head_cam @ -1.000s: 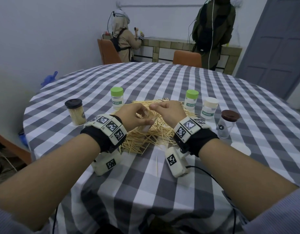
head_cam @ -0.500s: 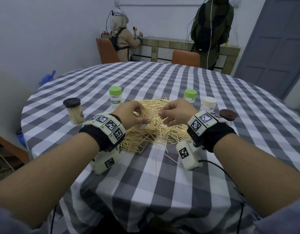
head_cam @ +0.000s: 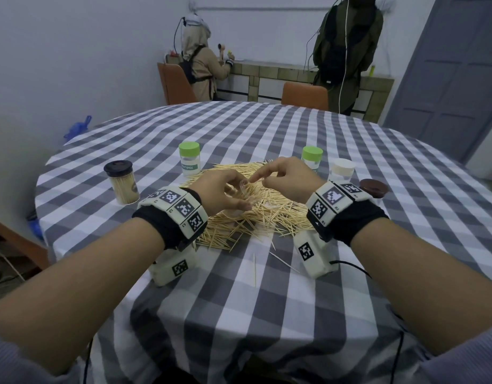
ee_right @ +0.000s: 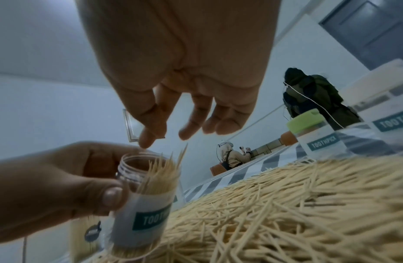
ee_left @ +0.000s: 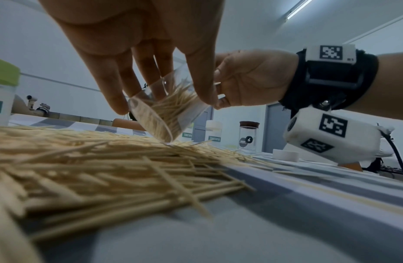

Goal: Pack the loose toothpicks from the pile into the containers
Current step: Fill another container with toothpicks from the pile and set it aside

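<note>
A wide pile of loose toothpicks (head_cam: 264,212) lies on the checked tablecloth, also seen in the left wrist view (ee_left: 101,169) and the right wrist view (ee_right: 297,204). My left hand (head_cam: 225,191) grips a clear, lidless toothpick container (ee_right: 146,192), tilted, with its base down on the pile (ee_left: 171,115). It is partly filled, and a few toothpicks stick out of its mouth. My right hand (ee_right: 171,128) hovers just above that mouth, fingers hanging loosely with nothing between them; the head view shows this hand (head_cam: 280,177) right of the left one.
A dark-lidded jar (head_cam: 121,185) full of toothpicks stands at the left. Two green-lidded containers (head_cam: 190,159) (head_cam: 311,159), a white-lidded one (head_cam: 341,171) and a brown-lidded glass jar (head_cam: 373,187) ring the pile. A loose white lid (ee_left: 285,155) lies right. Stray toothpicks (head_cam: 255,270) lie nearer me. Two persons stand at the far counter.
My right hand swung out to the right over the pile, then came back to the container's mouth. My left hand kept its grip on the container and barely shifted.
</note>
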